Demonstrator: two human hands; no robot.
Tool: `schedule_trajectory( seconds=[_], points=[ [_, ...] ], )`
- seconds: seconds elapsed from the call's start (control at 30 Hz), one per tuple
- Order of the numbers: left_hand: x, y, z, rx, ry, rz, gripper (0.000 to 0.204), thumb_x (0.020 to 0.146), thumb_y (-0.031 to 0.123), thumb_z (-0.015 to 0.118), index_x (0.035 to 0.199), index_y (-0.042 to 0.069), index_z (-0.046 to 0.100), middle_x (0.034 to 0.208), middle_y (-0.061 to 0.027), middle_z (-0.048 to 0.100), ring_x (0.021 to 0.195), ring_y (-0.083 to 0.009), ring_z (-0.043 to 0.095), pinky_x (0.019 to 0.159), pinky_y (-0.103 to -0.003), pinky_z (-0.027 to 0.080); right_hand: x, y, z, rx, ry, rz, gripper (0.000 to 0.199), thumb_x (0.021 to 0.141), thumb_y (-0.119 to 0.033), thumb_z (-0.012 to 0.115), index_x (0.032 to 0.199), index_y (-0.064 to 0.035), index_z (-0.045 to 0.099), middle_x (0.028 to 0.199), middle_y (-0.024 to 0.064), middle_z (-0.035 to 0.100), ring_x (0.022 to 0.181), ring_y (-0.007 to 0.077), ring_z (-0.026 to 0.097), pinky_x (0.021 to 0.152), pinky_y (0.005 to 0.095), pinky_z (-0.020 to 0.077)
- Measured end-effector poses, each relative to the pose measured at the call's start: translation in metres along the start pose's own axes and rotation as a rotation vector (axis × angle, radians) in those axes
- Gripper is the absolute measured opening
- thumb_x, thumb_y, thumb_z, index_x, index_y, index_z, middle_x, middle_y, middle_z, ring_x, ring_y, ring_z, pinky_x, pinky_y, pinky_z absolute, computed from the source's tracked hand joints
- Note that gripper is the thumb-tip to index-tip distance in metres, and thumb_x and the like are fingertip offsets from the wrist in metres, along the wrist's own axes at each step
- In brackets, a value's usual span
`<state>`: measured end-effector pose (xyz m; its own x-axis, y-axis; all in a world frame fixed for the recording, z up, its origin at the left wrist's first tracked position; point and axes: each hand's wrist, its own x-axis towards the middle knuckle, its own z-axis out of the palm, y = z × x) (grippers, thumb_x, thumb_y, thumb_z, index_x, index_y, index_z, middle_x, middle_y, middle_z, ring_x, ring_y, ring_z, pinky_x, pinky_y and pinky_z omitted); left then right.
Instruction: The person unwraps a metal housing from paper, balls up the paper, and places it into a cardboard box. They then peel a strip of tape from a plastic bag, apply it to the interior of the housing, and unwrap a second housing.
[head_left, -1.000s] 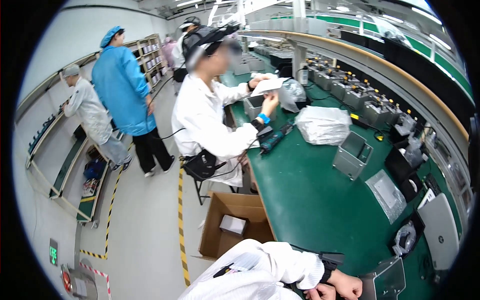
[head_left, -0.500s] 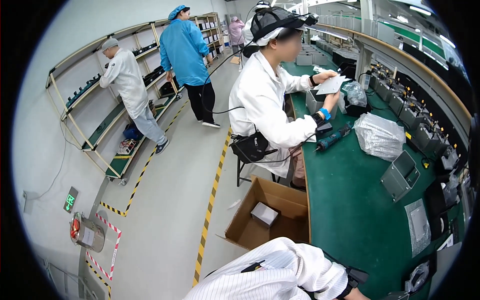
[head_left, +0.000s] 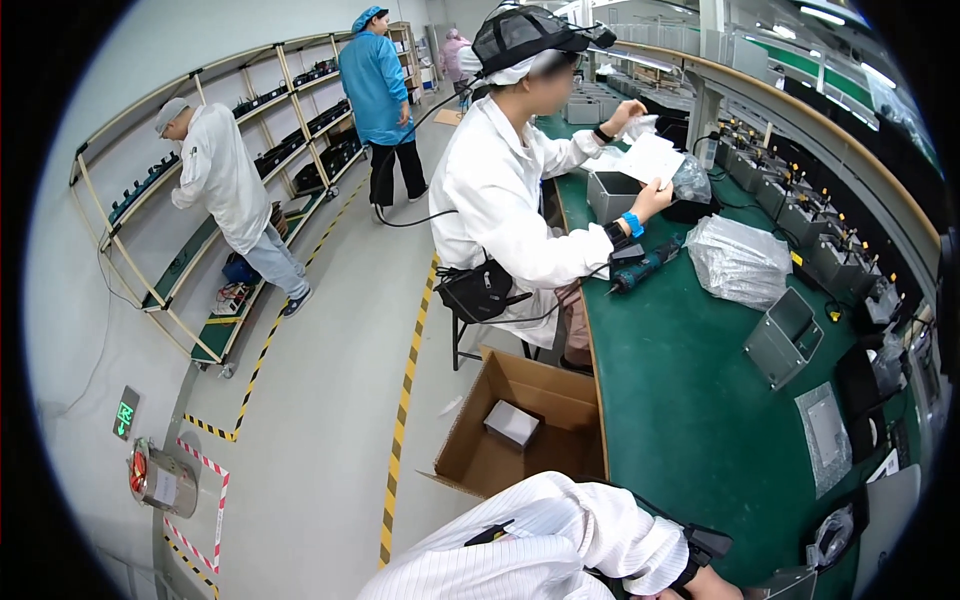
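My left arm in a white striped sleeve [head_left: 610, 530] reaches across the lower edge to the bench, a black device strapped at the wrist. Only the back part of my left hand [head_left: 712, 585] shows; its fingers are cut off by the lower edge, so I cannot tell what they hold. Nearest to it is a grey metal part [head_left: 785, 583], also cut off by the edge. My right hand cannot be made out. Farther along the green bench [head_left: 680, 400] stand an open grey metal case [head_left: 785, 338] and a flat piece in bubble wrap [head_left: 824, 440].
A seated co-worker [head_left: 510, 190] handles a white sheet [head_left: 652, 158] beside a blue power screwdriver [head_left: 648, 268] and a bubble-wrapped bundle [head_left: 738, 262]. A cardboard box [head_left: 570, 400] holding a white box stands by the bench. Two people are near wheeled shelving [head_left: 180, 235].
The view has shifted slightly, moving most things left. The co-worker's hands have separated, one lifting thin white wrapping from the sheet. The person in blue has walked farther off.
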<state>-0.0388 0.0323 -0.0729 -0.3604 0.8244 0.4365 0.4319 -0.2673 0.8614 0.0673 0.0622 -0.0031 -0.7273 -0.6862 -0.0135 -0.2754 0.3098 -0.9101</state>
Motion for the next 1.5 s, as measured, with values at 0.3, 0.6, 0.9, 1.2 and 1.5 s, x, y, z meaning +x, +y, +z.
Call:
schedule_trajectory(
  seconds=[0.3, 0.6, 0.9, 1.2, 1.5],
  points=[
    [-0.005, 0.007, 0.0, 0.013, 0.003, -0.041, 0.043, 0.095, 0.032, 0.059, 0.07, -0.002, 0.057, 0.056, -0.0088, 0.052, 0.055, -0.0144, 0.044, 0.055, -0.035, 0.041, 0.003, 0.005, 0.0, 0.005, 0.0, -0.067, 0.019, 0.091, -0.005, 0.058, 0.074, 0.0031, 0.058, 0.062, 0.0087, 0.06, 0.054, 0.0157, 0.055, 0.052, 0.0287, 0.0424],
    [-0.004, 0.019, -0.01, -0.027, 0.033, -0.141, 0.031, 0.084, 0.02, 0.062, 0.062, -0.002, 0.058, 0.054, -0.0044, 0.058, 0.051, -0.0141, 0.051, 0.052, -0.033, 0.041, 0.007, 0.001, -0.002, 0.063, -0.028, -0.073, 0.018, 0.091, -0.001, 0.057, 0.074, 0.0041, 0.061, 0.062, 0.0057, 0.062, 0.055, 0.0121, 0.058, 0.052, 0.0251, 0.0448],
    [-0.013, 0.029, -0.011, 0.001, 0.092, -0.208, 0.035, 0.089, 0.022, 0.061, 0.063, -0.002, 0.055, 0.053, -0.0038, 0.054, 0.051, -0.0124, 0.047, 0.051, -0.034, 0.039, 0.003, 0.025, 0.004, 0.109, -0.057, 0.004, 0.017, 0.092, -0.003, 0.057, 0.08, 0.0036, 0.067, 0.064, 0.0046, 0.066, 0.053, 0.008, 0.059, 0.05, 0.0213, 0.0467],
    [-0.017, 0.035, -0.009, -0.053, 0.137, -0.225, 0.039, 0.091, 0.022, 0.06, 0.059, 0.002, 0.05, 0.05, 0.0003, 0.048, 0.048, -0.0082, 0.04, 0.047, -0.03, 0.034, -0.001, 0.021, 0.001, 0.054, -0.119, -0.059, 0.017, 0.09, -0.006, 0.059, 0.079, 0.0029, 0.068, 0.064, 0.0049, 0.067, 0.053, 0.0087, 0.062, 0.051, 0.0214, 0.0485],
    [-0.022, 0.039, -0.009, 0.005, 0.183, -0.237, 0.041, 0.09, 0.022, 0.062, 0.058, 0.002, 0.045, 0.048, 0.0002, 0.041, 0.048, -0.008, 0.034, 0.045, -0.031, 0.03, 0.0, 0.029, 0.007, 0.013, -0.078, -0.132, 0.015, 0.088, -0.013, 0.065, 0.083, -0.0001, 0.07, 0.065, 0.0057, 0.068, 0.054, 0.0107, 0.063, 0.052, 0.0239, 0.0489]
  ],
)
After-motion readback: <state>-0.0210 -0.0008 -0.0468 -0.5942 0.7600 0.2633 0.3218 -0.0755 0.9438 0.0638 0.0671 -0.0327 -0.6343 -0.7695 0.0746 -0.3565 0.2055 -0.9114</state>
